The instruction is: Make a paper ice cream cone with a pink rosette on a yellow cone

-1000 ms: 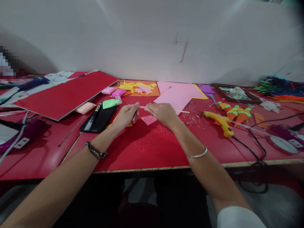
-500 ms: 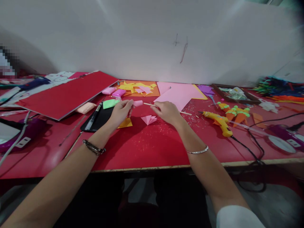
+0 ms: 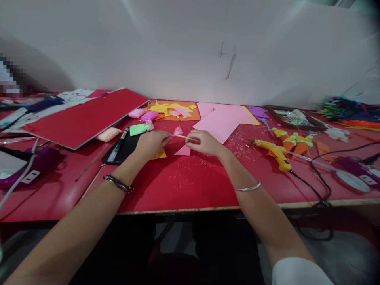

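Pinched closed, my left hand [image 3: 152,142] has its fingertips at a small pink piece [image 3: 178,130], paper by its look, partly hidden. My right hand [image 3: 203,142] grips a thin wooden stick [image 3: 180,136], which points left and reaches close to my left fingertips. The stick's tip is at the pink piece; whether they touch I cannot tell. Below the stick, folded pink paper [image 3: 184,151] rests on the red tabletop [image 3: 184,186], partly behind my right fingers. A yellow paper piece [image 3: 160,154] shows beside my left hand.
A black tablet-like slab [image 3: 126,152] with a marker [image 3: 118,145] and green clay pack [image 3: 140,129] lies left. Large pink sheets [image 3: 219,122] lie behind. On the right are a yellow glue gun [image 3: 274,153] with its cord, orange carrot-like crafts [image 3: 292,141] and a tray [image 3: 297,118].
Both hands have come slightly down toward me. The pink piece, level at my left fingertips before, now points upward behind the stick. The stick's far end no longer shows past my right hand.
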The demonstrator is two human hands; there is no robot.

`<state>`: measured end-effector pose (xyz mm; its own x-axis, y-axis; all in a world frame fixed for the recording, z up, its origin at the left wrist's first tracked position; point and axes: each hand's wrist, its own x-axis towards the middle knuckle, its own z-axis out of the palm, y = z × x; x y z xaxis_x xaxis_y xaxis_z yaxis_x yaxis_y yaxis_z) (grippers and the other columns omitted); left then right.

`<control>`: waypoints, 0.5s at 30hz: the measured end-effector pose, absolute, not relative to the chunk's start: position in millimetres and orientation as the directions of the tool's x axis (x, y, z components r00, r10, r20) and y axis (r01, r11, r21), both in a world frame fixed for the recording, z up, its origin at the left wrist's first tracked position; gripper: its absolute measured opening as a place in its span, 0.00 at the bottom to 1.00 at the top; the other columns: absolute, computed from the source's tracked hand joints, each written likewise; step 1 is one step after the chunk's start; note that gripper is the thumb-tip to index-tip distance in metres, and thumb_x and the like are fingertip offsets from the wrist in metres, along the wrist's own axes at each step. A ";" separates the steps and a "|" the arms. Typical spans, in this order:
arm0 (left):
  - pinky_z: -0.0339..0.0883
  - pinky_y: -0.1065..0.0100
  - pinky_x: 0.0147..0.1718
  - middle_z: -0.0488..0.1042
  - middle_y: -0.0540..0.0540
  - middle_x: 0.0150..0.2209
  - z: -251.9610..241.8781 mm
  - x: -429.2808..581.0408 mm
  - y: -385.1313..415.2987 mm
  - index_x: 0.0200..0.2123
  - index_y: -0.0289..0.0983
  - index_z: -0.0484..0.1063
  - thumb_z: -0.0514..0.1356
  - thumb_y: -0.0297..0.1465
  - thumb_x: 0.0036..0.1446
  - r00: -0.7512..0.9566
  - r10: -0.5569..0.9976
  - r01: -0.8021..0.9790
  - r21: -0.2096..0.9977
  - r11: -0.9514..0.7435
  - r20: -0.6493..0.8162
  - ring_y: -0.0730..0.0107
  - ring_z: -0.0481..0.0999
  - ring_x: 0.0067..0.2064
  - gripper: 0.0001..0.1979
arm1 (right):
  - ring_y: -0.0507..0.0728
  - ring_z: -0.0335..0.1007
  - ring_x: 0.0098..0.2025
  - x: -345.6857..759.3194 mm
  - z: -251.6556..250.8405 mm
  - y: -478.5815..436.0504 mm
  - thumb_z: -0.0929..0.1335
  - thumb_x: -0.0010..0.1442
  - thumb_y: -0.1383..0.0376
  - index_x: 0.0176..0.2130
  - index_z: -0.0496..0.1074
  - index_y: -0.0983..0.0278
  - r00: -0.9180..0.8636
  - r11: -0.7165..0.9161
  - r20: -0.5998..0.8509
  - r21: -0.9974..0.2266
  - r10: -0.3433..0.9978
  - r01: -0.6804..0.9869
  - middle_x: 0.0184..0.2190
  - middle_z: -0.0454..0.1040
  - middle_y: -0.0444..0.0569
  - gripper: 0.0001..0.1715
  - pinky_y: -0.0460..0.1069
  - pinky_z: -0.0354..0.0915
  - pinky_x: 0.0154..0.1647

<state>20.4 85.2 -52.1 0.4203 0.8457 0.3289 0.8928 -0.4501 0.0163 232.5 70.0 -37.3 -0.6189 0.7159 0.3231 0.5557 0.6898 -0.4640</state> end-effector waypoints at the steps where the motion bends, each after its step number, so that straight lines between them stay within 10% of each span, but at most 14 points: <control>1: 0.46 0.71 0.21 0.74 0.44 0.34 -53.1 20.4 85.5 0.36 0.41 0.72 0.48 0.37 0.57 0.436 0.844 0.888 0.005 -0.460 0.312 0.66 0.70 0.31 0.14 | 0.50 0.57 0.31 232.7 -37.8 71.2 0.59 0.55 0.64 0.29 0.66 0.66 -0.598 0.688 0.350 -0.461 0.721 0.560 0.28 0.62 0.45 0.10 0.45 0.53 0.33; 9: 0.58 0.72 0.29 0.72 0.43 0.39 -56.6 20.6 85.8 0.41 0.39 0.71 0.51 0.34 0.54 0.468 0.837 0.853 0.104 -0.512 0.285 0.65 0.71 0.36 0.14 | 0.50 0.58 0.32 235.5 -40.8 78.3 0.59 0.57 0.65 0.32 0.68 0.67 -0.438 0.645 0.481 -0.470 0.759 0.603 0.31 0.61 0.46 0.12 0.45 0.55 0.34; 15: 0.59 0.73 0.33 0.74 0.45 0.32 -47.3 29.2 79.3 0.33 0.35 0.72 0.43 0.35 0.58 0.332 0.829 0.751 0.405 -0.521 0.451 0.70 0.71 0.33 0.19 | 0.50 0.56 0.30 230.5 -35.5 72.6 0.57 0.59 0.64 0.32 0.66 0.67 -0.360 0.632 0.557 -0.434 0.749 0.642 0.29 0.60 0.46 0.12 0.46 0.54 0.33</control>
<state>29.2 79.3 -47.3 0.3318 0.8285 0.4510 0.7509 -0.5214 0.4054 230.5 72.6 -35.5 -0.3599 0.7487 0.5568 0.6423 0.6316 -0.4342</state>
